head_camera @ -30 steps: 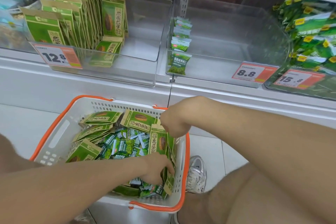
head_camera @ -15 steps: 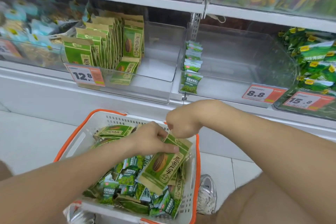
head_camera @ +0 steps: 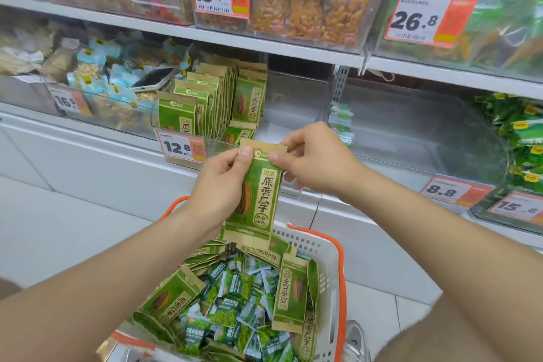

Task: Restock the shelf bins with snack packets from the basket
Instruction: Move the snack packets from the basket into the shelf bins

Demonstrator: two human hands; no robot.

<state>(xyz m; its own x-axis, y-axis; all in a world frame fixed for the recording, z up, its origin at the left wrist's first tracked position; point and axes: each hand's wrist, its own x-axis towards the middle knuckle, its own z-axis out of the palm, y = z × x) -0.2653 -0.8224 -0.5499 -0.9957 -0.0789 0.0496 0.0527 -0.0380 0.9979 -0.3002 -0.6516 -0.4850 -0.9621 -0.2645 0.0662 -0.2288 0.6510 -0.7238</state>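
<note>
Clear plastic forms the shelf bin (head_camera: 291,103) with the 12.8 price tag (head_camera: 180,146); green and brown packets (head_camera: 205,100) stand upright in a row at its left side. Before its front edge, the left hand (head_camera: 219,182) pinches the top left corner of 1 held packet (head_camera: 264,194), thumb on the front. This packet hangs upright above the far edge of the basket (head_camera: 340,273). The right hand (head_camera: 317,161) clamps thumb and forefinger on the top right corner. The basket holds more such packets and many small green packets (head_camera: 235,297). The next bin (head_camera: 411,126) has a few small ones at its left wall.
</note>
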